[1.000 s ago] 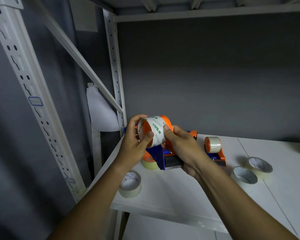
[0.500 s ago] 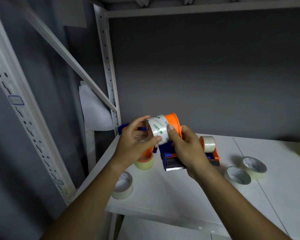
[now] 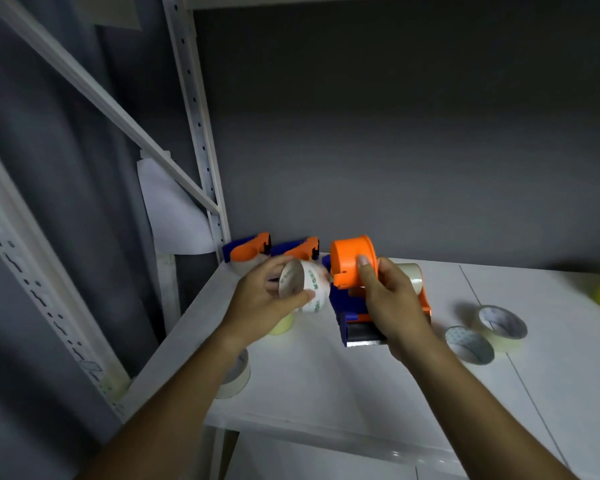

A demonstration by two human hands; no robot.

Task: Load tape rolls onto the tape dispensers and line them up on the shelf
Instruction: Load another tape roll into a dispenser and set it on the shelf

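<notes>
Showing two bare forearms, sleeveless up to the frame's lower edge; wearing no gloves, rings or watch on left hand [image 3: 264, 299] or right hand [image 3: 392, 303].

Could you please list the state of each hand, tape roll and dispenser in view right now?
Left hand: grips printed tape roll, off the drum.
Right hand: holds dispenser; orange drum bare.
Two rear dispensers: standing by the wall.
Two loose rolls: lying flat on shelf.

Glossy orange plastic dispenser [image 3: 352, 268], clear shiny tape roll [image 3: 305, 289] on a cardboard core, smooth matt white shelf [image 3: 326, 382].
</notes>
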